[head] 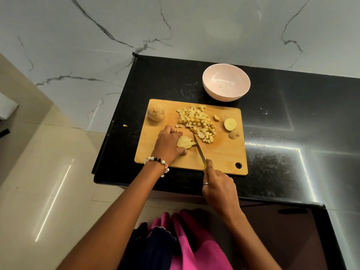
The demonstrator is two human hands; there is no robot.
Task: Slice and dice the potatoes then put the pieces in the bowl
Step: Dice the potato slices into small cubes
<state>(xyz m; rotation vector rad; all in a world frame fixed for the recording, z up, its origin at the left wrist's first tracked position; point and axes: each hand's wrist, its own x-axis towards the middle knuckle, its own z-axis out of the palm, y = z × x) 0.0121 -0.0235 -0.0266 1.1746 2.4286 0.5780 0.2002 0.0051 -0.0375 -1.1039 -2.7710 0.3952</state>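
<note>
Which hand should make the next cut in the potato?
The right hand, probably. It already grips the knife, whose blade lies beside the sliced potato on the cutting board. The left hand is busy holding those slices steady.

Nothing legible shows anywhere in the view — no words, labels, brand marks, numbers or signs.
</note>
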